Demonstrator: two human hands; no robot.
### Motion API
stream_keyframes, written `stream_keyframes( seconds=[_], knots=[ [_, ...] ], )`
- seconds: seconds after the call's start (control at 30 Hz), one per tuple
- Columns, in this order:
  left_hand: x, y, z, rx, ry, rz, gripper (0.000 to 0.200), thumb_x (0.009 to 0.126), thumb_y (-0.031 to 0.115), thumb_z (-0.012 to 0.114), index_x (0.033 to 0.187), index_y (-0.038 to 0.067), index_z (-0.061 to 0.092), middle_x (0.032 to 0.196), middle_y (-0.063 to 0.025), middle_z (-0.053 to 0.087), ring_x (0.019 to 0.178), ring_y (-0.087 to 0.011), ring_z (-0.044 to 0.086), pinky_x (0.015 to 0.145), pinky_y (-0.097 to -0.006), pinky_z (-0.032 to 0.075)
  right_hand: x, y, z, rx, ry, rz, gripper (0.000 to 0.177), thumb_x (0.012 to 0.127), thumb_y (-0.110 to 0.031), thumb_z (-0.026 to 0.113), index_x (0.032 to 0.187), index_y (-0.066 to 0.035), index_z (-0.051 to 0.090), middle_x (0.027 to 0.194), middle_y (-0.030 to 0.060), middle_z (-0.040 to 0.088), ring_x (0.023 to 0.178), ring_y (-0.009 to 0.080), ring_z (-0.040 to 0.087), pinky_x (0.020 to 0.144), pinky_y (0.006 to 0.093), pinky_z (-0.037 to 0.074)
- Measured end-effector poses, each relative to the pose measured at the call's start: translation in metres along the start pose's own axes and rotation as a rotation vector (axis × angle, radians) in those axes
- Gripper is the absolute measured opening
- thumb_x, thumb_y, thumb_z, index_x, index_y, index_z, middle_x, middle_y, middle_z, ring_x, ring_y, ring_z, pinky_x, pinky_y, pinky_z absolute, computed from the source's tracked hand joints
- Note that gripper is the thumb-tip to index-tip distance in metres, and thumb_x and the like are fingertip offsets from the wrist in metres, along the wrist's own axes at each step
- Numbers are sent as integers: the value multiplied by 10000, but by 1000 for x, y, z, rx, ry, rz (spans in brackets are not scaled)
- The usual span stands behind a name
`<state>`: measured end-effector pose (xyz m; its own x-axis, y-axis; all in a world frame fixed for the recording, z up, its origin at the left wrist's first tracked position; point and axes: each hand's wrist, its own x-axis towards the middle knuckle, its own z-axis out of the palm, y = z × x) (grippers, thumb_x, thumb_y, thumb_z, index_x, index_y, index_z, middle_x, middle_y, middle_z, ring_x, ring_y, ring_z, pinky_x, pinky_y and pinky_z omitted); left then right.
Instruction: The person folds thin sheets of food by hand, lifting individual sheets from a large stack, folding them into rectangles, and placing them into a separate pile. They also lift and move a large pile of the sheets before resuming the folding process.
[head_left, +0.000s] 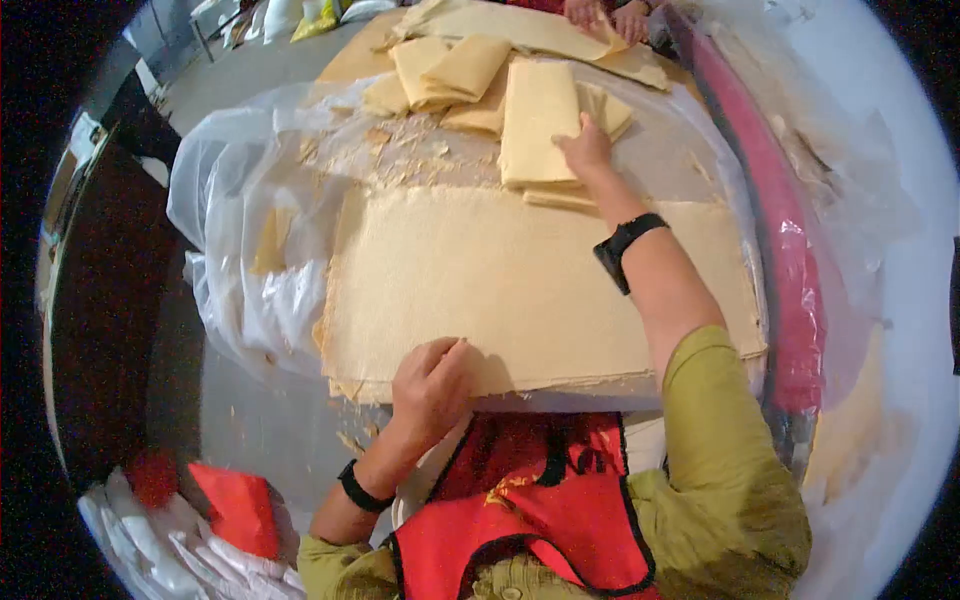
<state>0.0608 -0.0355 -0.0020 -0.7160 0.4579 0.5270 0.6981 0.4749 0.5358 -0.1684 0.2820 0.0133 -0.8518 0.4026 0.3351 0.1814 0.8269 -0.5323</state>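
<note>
A broad, flat stack of pale yellow sheets (pixel 480 290), which look like tofu skin, lies in front of me. My left hand (pixel 432 385) is closed, resting on the near edge of this stack. Whatever its curled fingers may hold is hidden. At the far side, my right hand (pixel 586 152) grips the right edge of a folded sheet bundle (pixel 540 120), its thumb up. The bundle's near end overlaps the far edge of the flat stack. Just left of it lie more loosely folded sheets (pixel 450 70).
Crumbs and broken flakes (pixel 410 145) litter the table's far left. Clear plastic film (pixel 230 190) bulges over the left edge; a pink plastic-covered strip (pixel 790 290) runs along the right. Across the table, another person's hands (pixel 628 20) touch a long folded sheet (pixel 530 30).
</note>
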Motion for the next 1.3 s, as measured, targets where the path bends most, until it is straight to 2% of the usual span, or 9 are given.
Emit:
stream_keyframes(
  seconds=[0.17,0.3,0.4,0.63,0.7,0.8,1.1,1.2,1.3],
  knots=[
    [-13,8,-4,76,-121,90,374,639,169,687,964,37,560,1077,-158,507,989,-324,496,824,-424,406,-35,14,-40,-46,213,-247,434,744,-248,609,1063,28,507,933,201,586,907,290,567,793,355,437],
    [-21,7,7,160,-182,138,399,641,207,687,976,29,561,1141,-149,474,1091,-331,433,907,-450,355,-127,47,-102,55,-104,-227,310,790,-205,501,1052,-42,528,831,187,591,791,358,564,756,409,443],
    [-13,13,22,177,-209,210,357,671,189,664,980,42,562,1162,-145,463,1107,-341,417,927,-444,345,-201,84,-137,20,-234,-176,313,800,-194,527,1030,17,528,936,169,590,892,276,573,773,343,446],
    [1,27,35,384,-360,380,252,742,139,523,931,-26,544,1130,-176,453,1122,-326,402,899,-439,363,-275,117,-190,-225,-214,-311,281,783,-163,485,995,10,548,1007,189,553,931,338,526,794,393,439],
    [1,29,30,395,-408,424,263,726,120,511,934,-40,531,1126,-185,451,1121,-328,405,899,-430,367,-269,108,-191,-286,-278,-329,284,784,-156,503,1007,15,547,1026,185,549,945,330,527,813,372,432],
    [-2,17,33,380,-376,429,284,701,83,492,955,-40,522,1133,-186,449,1114,-328,416,903,-419,369,-234,107,-155,-397,-169,-965,232,784,-146,494,951,1,559,985,177,557,921,338,530,793,378,438],
    [-1,1,19,307,-367,362,282,695,74,496,961,-1,550,1201,-174,435,1164,-323,381,962,-458,312,-114,17,-59,-415,-387,-486,158,792,-125,447,847,-19,550,874,191,575,831,346,566,731,454,455],
    [6,-4,17,270,-346,346,267,695,64,490,946,-2,554,1199,-172,442,1158,-322,393,954,-463,321,-76,18,-37,-418,-314,-481,185,797,-151,457,868,-30,577,824,172,577,857,298,560,712,378,460],
    [3,-20,14,260,-279,318,255,687,50,492,928,-5,552,1191,-166,451,1144,-320,411,945,-461,333,-32,61,11,-447,-279,-791,205,797,-151,472,916,-23,579,877,201,582,850,312,570,728,377,455]
  ],
)
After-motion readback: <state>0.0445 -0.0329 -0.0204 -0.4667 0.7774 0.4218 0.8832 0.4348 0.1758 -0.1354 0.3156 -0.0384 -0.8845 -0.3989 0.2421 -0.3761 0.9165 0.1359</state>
